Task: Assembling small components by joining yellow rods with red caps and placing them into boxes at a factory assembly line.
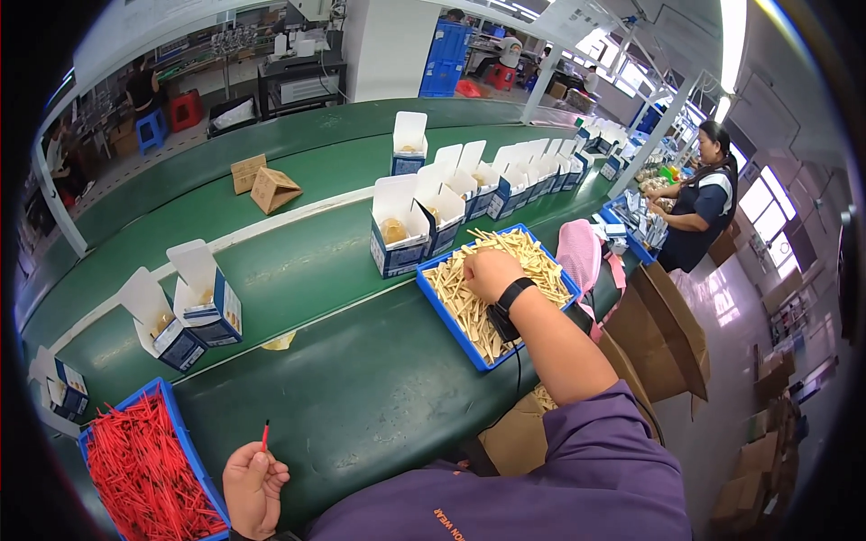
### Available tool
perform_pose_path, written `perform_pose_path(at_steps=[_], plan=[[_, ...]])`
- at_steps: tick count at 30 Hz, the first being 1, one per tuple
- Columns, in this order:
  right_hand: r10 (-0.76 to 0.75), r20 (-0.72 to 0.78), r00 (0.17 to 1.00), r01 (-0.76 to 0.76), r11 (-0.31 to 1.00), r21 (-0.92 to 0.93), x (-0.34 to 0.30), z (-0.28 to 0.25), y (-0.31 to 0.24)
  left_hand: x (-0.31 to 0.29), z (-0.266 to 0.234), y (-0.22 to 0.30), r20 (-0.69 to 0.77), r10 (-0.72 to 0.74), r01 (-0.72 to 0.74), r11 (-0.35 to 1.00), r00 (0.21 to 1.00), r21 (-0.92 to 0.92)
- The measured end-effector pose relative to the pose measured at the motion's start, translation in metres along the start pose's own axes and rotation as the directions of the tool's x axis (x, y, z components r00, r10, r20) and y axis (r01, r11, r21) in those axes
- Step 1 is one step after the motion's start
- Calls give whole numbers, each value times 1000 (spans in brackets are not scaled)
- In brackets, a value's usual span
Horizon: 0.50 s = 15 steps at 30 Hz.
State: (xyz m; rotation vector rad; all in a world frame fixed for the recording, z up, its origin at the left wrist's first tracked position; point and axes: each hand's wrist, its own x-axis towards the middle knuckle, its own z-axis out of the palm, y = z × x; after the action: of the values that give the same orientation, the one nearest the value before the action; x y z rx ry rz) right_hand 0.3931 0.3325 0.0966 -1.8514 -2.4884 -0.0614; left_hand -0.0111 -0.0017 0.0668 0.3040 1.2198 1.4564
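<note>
Between the thumb and fingers of my left hand (255, 491) a thin red stick with a black tip (265, 437) is pinched, pointing up. Beside that hand, at the lower left, stands a blue tray (188, 442) heaped with the same kind of red sticks (149, 473). My right hand (492, 274), wearing a dark wristband, reaches down into a second blue tray (449, 326) full of short pale wooden pieces (442, 287). Its fingers are curled, and their tips are hidden, so what they grip does not show.
Open white-and-blue boxes (397, 257) line the green conveyor, with further boxes (209, 311) at left. Folded brown cardboard (271, 189) lies beyond them. A pink cap (579, 257) sits right of the wooden pieces. Cardboard cartons (654, 329) stand near my right side. A co-worker (699, 203) stands farther right.
</note>
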Motion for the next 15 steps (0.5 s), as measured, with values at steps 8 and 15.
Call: perform_pose_path(at_steps=[8, 15], plan=[[-52, 26, 998, 50, 996, 76, -3, 1, 25, -1, 9, -8, 151, 15, -15, 1000, 988, 0], [-168, 45, 985, 166, 985, 54, 7, 2, 43, -4, 19, -5, 205, 9, -22, 998, 979, 61]])
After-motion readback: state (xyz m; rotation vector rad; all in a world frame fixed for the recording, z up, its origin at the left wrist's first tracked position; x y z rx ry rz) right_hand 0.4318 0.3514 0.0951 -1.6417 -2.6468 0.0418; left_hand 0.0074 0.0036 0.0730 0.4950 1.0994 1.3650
